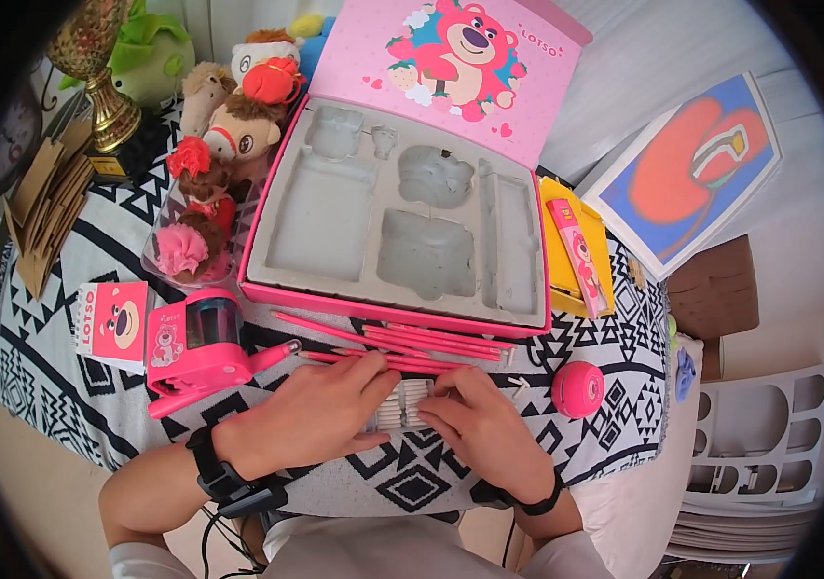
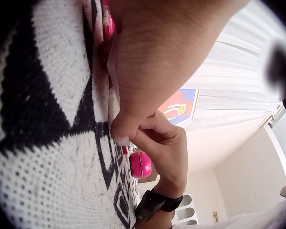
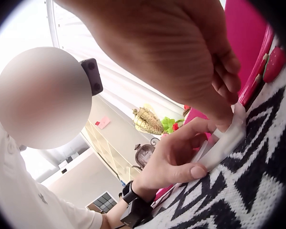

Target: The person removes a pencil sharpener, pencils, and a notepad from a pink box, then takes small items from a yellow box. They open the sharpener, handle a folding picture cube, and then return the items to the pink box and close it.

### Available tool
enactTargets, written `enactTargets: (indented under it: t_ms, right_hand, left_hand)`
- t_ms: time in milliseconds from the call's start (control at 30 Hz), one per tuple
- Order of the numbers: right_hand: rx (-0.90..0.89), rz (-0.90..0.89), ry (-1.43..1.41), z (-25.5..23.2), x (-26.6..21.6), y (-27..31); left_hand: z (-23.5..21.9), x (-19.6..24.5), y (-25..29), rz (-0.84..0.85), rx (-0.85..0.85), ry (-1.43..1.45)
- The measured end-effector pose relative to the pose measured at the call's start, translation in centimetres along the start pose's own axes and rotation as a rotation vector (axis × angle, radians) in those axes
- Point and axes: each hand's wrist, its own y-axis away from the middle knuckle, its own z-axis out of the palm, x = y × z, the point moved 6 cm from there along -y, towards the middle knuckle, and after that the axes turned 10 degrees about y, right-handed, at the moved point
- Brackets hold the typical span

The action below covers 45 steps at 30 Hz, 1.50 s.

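A small clear plastic case (image 1: 389, 409) holding rows of short white sticks (image 1: 415, 398) lies between the two hands, low over the patterned cloth. The left hand (image 1: 301, 410) grips it from the left, its thumb along the near side and its fingers over the far side. From the other end the right hand (image 1: 489, 429) pinches at the case with bent fingers and thumb. In the right wrist view the left hand (image 3: 174, 160) holds the case (image 3: 224, 145), while the right thumb reaches its upper edge. Right fingertips partly hide what lies under them.
Pink pencils (image 1: 412, 349) lie just beyond the hands. A pink crank sharpener (image 1: 202, 347) and a Lotso notepad (image 1: 113, 326) stand left. Two loose white sticks (image 1: 520, 389) and a round pink object (image 1: 578, 389) are right. Behind is an open pink box (image 1: 393, 311) with a grey moulded insert.
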Motion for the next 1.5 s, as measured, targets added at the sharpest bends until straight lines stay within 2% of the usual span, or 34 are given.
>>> enactTargets:
  t_ms: [167,267,367,400,467,567,700,767,900,967,1100,1300,1500]
  right_hand:
    - [-0.021,0.009,0.007,-0.1,-0.1,0.1]
    - [0.047,0.022,-0.021,-0.9,0.0,0.2]
    - [0.212,0.166,0.095,-3.3,2.5,1.7]
    - [0.209,0.167,0.099,-3.9,3.1,2.2]
    - [0.113,0.602,0.028,-4.3,6.4,4.0]
    - [0.121,0.647,0.141,-3.8,8.4,5.8]
    - [0.104,0.611,0.129,-2.5,8.6,6.7]
    - [0.092,0.525,0.232,-2.1,8.5,6.8]
    - [0.069,0.578,0.193,-2.4,8.4,6.9]
    - [0.046,0.636,0.039,-2.2,8.9,7.2]
    - [0.038,0.653,0.045,-2.7,8.5,6.7]
    - [0.154,0.516,0.153,-3.6,7.9,6.0]
    - [0.154,0.477,0.003,-3.7,6.5,4.7]
  left_hand:
    - [0.0,0.0,0.0,-0.005,-0.008,0.002]
    - [0.0,0.0,0.0,-0.005,-0.007,0.001]
    - [-0.1,0.0,0.0,0.005,0.001,-0.002]
    - [-0.1,0.1,-0.1,0.012,0.004,-0.004]
    - [-0.1,0.1,-0.1,0.013,0.006,-0.003]
    - [-0.1,0.0,0.0,0.013,0.011,0.002]
    - [-0.1,0.1,-0.1,0.019,0.017,0.002]
    - [-0.1,0.1,-0.1,0.019,0.014,0.000]
    - [-0.1,0.1,-0.1,0.023,0.019,-0.004]
    - [-0.2,0.1,-0.1,0.021,0.017,-0.005]
    - [-0.1,0.1,0.0,0.023,0.018,-0.007]
    - [-0.1,0.0,0.0,0.010,-0.002,0.002]
    - [-0.1,0.0,0.1,0.005,-0.008,0.013]
